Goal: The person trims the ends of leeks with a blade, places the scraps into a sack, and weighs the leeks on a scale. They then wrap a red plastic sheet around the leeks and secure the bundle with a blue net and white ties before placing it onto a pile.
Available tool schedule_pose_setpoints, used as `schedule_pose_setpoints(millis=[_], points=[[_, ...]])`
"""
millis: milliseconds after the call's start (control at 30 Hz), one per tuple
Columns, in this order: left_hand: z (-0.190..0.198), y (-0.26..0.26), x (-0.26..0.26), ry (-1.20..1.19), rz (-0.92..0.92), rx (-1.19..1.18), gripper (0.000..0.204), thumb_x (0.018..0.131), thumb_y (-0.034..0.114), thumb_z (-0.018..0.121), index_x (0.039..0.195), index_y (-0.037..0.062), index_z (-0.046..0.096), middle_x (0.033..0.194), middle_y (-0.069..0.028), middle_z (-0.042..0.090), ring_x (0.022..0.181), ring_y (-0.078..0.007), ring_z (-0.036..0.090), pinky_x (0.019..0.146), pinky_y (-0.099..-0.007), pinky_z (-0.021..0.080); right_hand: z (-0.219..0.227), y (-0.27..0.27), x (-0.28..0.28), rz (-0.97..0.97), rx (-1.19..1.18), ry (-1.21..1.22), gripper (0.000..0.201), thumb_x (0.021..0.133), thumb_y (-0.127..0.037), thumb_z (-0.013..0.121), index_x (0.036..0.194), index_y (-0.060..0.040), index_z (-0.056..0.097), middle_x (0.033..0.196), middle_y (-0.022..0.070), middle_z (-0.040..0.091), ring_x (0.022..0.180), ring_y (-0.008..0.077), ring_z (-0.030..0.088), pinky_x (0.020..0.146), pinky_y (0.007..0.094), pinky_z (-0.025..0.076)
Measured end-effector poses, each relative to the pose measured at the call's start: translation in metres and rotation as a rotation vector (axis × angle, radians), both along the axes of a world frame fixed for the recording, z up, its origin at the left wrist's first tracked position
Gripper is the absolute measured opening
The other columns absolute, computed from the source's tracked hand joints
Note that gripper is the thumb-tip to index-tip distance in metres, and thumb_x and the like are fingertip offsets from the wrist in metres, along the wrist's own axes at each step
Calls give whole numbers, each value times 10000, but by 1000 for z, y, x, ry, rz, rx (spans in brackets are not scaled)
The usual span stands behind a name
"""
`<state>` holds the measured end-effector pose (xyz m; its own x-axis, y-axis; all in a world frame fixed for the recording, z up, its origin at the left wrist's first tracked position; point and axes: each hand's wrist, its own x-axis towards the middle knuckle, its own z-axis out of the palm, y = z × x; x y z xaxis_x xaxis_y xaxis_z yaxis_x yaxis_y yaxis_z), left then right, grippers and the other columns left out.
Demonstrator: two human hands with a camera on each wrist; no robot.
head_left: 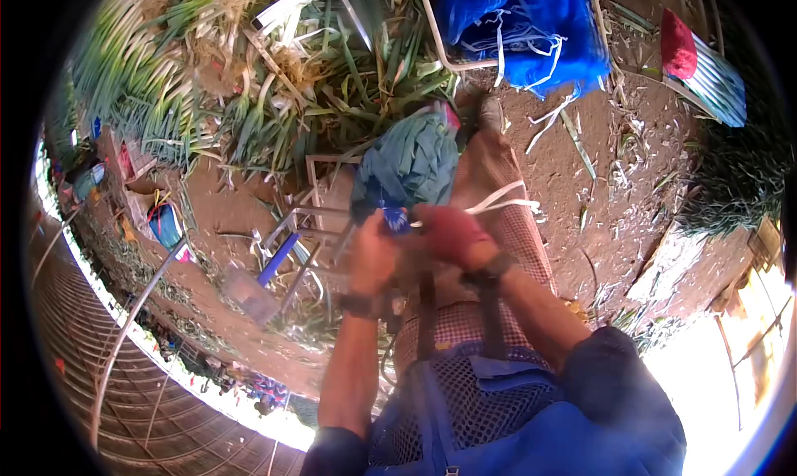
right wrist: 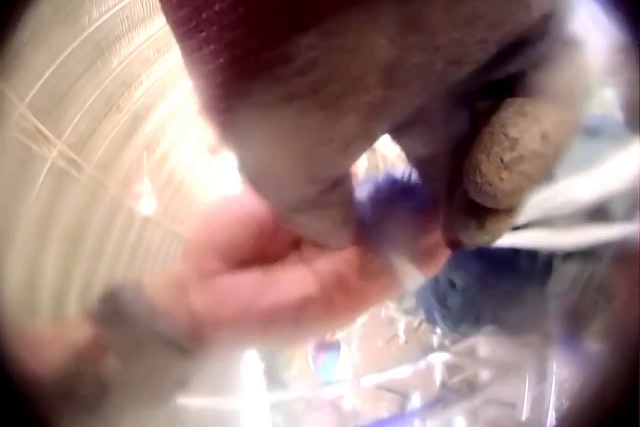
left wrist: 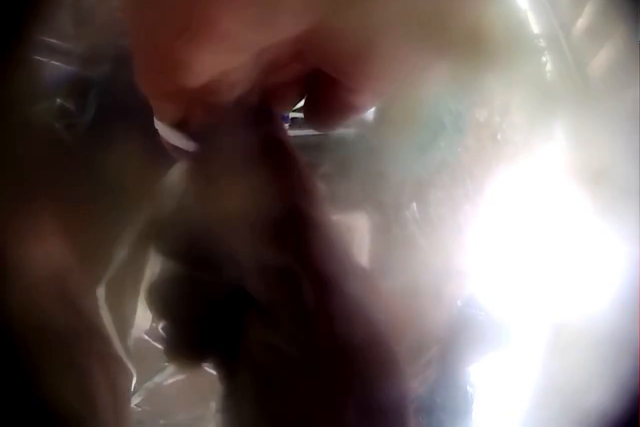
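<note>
Both hands meet over the leafy end of a bundle of leeks [head_left: 413, 156] that lies between the person's legs. The bare left hand [head_left: 371, 252] pinches a small blue label [head_left: 396, 219] with white print. Close against it, the right hand [head_left: 452, 234] wears a dark red glove with worn, pale fingertips [right wrist: 515, 152]. White flat strips [head_left: 502, 198] run out from the right hand's curled fingers, and the strips [right wrist: 580, 202] show again in the right wrist view. Blur and the hand itself hide most of the left wrist view.
A metal-framed stand [head_left: 311, 219] with a blue bar is beside the bundle. Loose leeks [head_left: 149, 69] are piled at the upper left. A blue sack [head_left: 531, 28] holding white strips hangs in a frame ahead. Another tied leek bundle [head_left: 706, 73] lies at the upper right.
</note>
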<state>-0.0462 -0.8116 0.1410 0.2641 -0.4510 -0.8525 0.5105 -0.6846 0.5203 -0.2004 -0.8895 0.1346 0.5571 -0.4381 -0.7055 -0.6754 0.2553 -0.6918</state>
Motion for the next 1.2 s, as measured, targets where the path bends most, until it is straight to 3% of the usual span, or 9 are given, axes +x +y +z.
schedule_pose_setpoints(millis=[100, 233, 300, 433, 833, 900, 933, 1000, 1200], points=[[-29, 32, 20, -56, -184, 24, 232, 980, 56, 520, 1140, -30, 665, 1070, -117, 713, 1014, -203, 675, 892, -325, 520, -2, 8, 26, -38, -8, 48, 481, 835, -482, 698, 1014, -40, 640, 917, 230, 714, 929, 411, 699, 795, 497, 546], [-21, 23, 12, -145, -151, -55, 217, 1020, 177, 527, 1000, 35, 690, 976, -43, 701, 884, -121, 647, 757, -286, 497, -2, 5, 34, -48, 20, 111, 363, 836, -366, 671, 981, -35, 637, 877, 228, 712, 887, 417, 702, 783, 502, 547], [-24, 28, 22, -503, -657, -91, 160, 996, 128, 582, 997, 18, 699, 922, -13, 684, 824, -80, 621, 695, -255, 478, -10, 7, 36, -27, -55, 105, 324, 831, -327, 659, 970, -34, 640, 871, 226, 712, 871, 420, 701, 775, 504, 546], [-37, 37, 19, -423, -428, 69, 142, 974, 89, 627, 948, -20, 715, 825, 9, 679, 714, -69, 595, 619, -239, 454, -6, 0, 38, 37, -151, 103, 236, 833, -251, 631, 933, -38, 649, 868, 222, 712, 854, 419, 701, 743, 507, 544], [-1, -11, -12, -983, -750, -44, 147, 887, 132, 760, 873, -13, 736, 641, -39, 630, 598, -75, 546, 552, -277, 441, -29, -11, 24, 36, -245, 114, 203, 839, -210, 634, 975, -61, 623, 886, 192, 707, 853, 408, 696, 743, 504, 538], [13, -33, -20, -839, -573, 153, 128, 909, 127, 692, 975, 18, 705, 735, -154, 680, 691, -283, 664, 676, -385, 514, -25, -18, 24, 39, -231, 96, 206, 834, -200, 642, 981, -58, 618, 898, 193, 707, 865, 409, 694, 752, 503, 537], [13, -36, -20, -842, -571, 147, 128, 909, 127, 692, 975, 18, 705, 735, -154, 680, 691, -283, 664, 676, -385, 514, -26, -23, 24, 42, -222, 81, 210, 829, -189, 651, 987, -56, 614, 909, 194, 708, 878, 409, 692, 760, 502, 536], [19, -36, -22, -744, -410, 8, 177, 894, 29, 677, 1069, 7, 686, 639, 15, 580, 585, -63, 493, 550, -264, 422, -29, -23, 25, 9, -234, 53, 219, 827, -176, 654, 1005, -57, 608, 929, 196, 707, 891, 411, 690, 767, 502, 536], [74, -29, -32, -780, -605, -174, 79, 876, -41, 602, 847, 17, 646, 740, 38, 566, 678, -44, 487, 600, -226, 418, -10, -42, -3, -19, -206, -117, 266, 829, -117, 633, 1087, -77, 584, 985, 176, 696, 933, 399, 683, 768, 503, 539]])
